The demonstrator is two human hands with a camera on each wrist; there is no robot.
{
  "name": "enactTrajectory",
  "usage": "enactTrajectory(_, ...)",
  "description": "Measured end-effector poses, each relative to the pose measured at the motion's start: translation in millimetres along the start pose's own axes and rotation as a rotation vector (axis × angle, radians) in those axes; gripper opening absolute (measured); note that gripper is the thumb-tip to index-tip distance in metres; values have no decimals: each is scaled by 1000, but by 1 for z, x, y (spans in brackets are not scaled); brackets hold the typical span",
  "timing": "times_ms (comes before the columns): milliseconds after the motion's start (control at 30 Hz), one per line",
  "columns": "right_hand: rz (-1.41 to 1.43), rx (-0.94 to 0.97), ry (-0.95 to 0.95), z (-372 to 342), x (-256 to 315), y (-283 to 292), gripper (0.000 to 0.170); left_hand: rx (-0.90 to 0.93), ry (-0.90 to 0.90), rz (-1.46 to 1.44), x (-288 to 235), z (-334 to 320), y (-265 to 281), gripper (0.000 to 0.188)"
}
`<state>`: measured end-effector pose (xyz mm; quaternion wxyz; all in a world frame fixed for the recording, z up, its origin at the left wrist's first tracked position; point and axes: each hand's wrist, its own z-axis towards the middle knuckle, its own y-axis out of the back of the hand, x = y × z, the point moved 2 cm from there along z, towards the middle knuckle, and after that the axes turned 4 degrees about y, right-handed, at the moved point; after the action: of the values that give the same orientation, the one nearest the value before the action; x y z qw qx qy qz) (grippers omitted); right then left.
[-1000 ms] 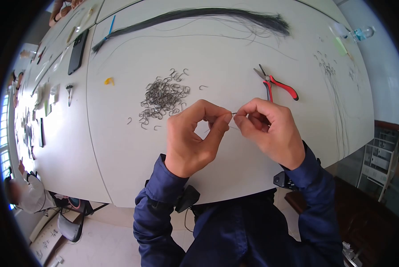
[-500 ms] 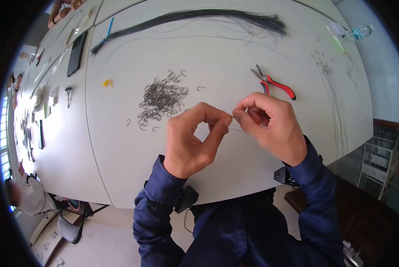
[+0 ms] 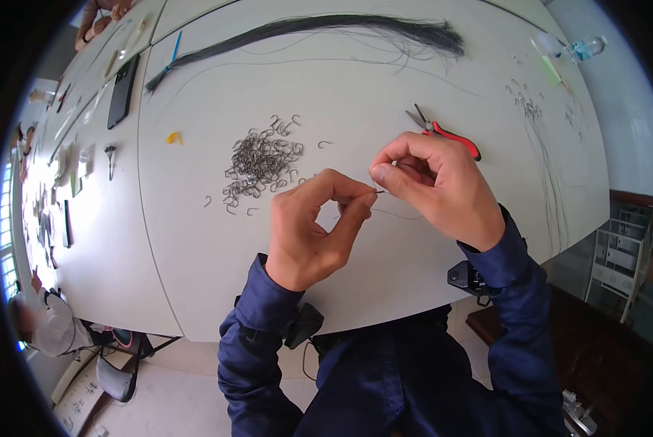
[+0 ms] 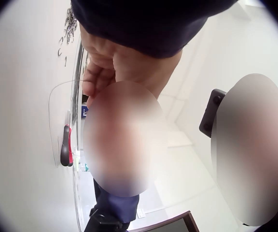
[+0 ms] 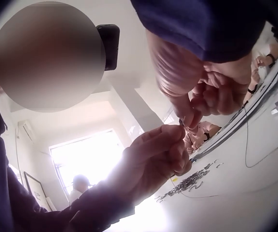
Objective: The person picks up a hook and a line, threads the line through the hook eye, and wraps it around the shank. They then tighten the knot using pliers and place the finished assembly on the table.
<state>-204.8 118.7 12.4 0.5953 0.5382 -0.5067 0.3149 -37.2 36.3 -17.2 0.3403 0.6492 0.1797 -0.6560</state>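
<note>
In the head view my left hand (image 3: 308,233) pinches a small fish hook (image 3: 379,192) between thumb and forefinger; only its dark end shows, the rest is hidden by the fingertips. My right hand (image 3: 446,186) is just above and to the right, thumb and forefinger together on a thin dark line (image 3: 406,217). That line loops below the hands, and in the right wrist view it hangs in a curve (image 5: 247,145) beside the right hand (image 5: 211,92). A pile of fish hooks (image 3: 261,164) lies on the table beyond the left hand.
Red-handled pliers (image 3: 454,137) lie just beyond the right hand. A long bundle of dark line (image 3: 326,24) stretches across the back. Hooks with lines attached (image 3: 541,138) lie at the right. A yellow piece (image 3: 174,137) and a phone (image 3: 124,91) are to the left.
My right hand has moved up and away from the left fingertips, widening the gap between them. The left hand keeps its pinch almost in place, and more of the line's loop shows.
</note>
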Motion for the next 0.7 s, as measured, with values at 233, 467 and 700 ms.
enactTrajectory(233, 14, 27, -109, -10, -4, -4, 15, -95, 15, -64, 0, -1, 1, 5)
enactTrajectory(467, -25, -25, -44, -21, 7, -14, 9, -174, -8, -56, 5, -1, 1, 5)
enactTrajectory(700, -387, -104, 361, -24, 21, -18, 7, -136, -100, 123, 2, 2, 1, 8)
